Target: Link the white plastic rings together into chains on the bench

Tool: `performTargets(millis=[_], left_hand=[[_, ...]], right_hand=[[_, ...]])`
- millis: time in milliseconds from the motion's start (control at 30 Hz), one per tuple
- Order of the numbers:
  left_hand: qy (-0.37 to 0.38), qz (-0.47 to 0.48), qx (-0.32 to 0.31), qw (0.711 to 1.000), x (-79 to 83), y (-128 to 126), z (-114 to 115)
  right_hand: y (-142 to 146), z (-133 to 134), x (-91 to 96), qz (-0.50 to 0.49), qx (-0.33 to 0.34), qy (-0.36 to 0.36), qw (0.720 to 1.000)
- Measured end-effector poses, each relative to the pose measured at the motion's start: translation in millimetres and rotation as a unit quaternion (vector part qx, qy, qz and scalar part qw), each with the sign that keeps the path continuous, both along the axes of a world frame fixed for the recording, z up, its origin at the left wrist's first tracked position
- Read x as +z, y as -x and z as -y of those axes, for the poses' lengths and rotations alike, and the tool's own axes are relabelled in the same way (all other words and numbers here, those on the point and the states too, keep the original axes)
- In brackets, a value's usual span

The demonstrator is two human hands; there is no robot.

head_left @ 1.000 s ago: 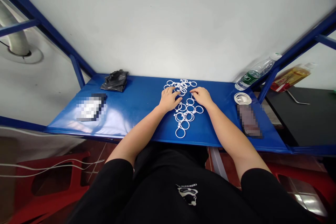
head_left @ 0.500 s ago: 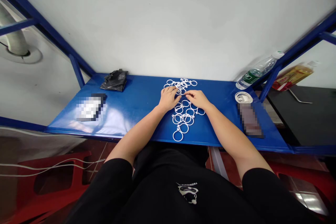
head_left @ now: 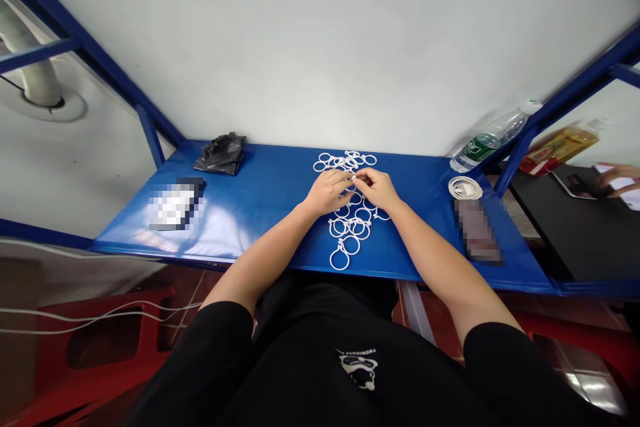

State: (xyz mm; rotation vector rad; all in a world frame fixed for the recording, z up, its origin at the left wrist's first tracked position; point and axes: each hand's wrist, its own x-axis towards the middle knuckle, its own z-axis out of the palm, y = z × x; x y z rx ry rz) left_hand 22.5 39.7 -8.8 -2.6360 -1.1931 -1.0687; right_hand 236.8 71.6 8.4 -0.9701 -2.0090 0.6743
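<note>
White plastic curtain rings (head_left: 339, 257) with small eyelets lie in a loose string across the blue table, some overlapping. My right hand (head_left: 379, 189) is closed, thumb and forefinger pinching the eyelet of a white curtain ring (head_left: 353, 178). From the other side, the fingertips of my left hand (head_left: 327, 192) close on the same ring. Both hands meet just above the middle of the string and partly cover it. Beyond my fingers, several rings (head_left: 323, 161) lie in a small pile.
On the blue table (head_left: 270, 213), a crumpled black bag (head_left: 221, 153) and a blurred-out object (head_left: 175, 204) lie left. At right are a water bottle (head_left: 493, 137), a coiled white cable (head_left: 465, 188) and another blurred-out item (head_left: 477, 230). Another person's hand (head_left: 620, 175) shows over the black table.
My left hand has moved right, up against my right hand, and its fingers have closed on the ring. Another person's hand has come into view at the far right.
</note>
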Motion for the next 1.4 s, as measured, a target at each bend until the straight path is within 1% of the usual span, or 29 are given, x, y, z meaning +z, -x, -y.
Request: performTargets(millis=[167, 300, 500, 667, 900, 1000, 1133, 1200, 1300, 1400], left_hand=[[0.006, -0.019, -0.008, 1.0, 0.8, 0.2, 0.4], [0.008, -0.028, -0.018, 0.999, 2.9, -1.1, 0.7], [0.004, -0.04, 0.003, 0.999, 4.3, -3.5, 2.9], [-0.019, -0.039, -0.011, 0.999, 2.0, -4.7, 3.3], [-0.002, -0.023, -0.029, 0.999, 0.3, -5.1, 1.9], [-0.02, -0.022, -0.019, 0.999, -2.0, -3.3, -0.5], [-0.082, -0.033, -0.023, 0.996, -6.1, -3.1, -3.2], [-0.102, -0.035, -0.03, 0.994, -7.6, -4.5, -3.5], [-0.104, -0.029, -0.037, 0.993, -8.9, -6.5, -3.3], [-0.105, -0.002, -0.036, 0.994, -9.1, -4.9, -3.5]], right_hand=[[0.9, -0.1, -0.9, 0.005, -0.005, 0.005, 1.0], [-0.2, -1.5, -2.6, 0.014, -0.002, -0.004, 1.0], [-0.6, 0.3, 0.7, 0.039, 0.011, -0.013, 0.999], [-0.7, 1.1, 3.4, 0.05, 0.005, -0.019, 0.999], [-2.0, -1.5, 4.7, 0.047, 0.006, -0.026, 0.999], [-1.4, -1.0, 4.7, 0.048, 0.008, -0.031, 0.998], [-0.3, -1.8, 3.6, 0.072, 0.004, -0.053, 0.996], [-0.5, -3.0, 3.7, 0.077, 0.005, -0.06, 0.995], [-1.1, -3.6, 4.7, 0.071, 0.006, -0.05, 0.996], [-1.7, -1.6, 5.8, 0.072, -0.013, -0.037, 0.997]])
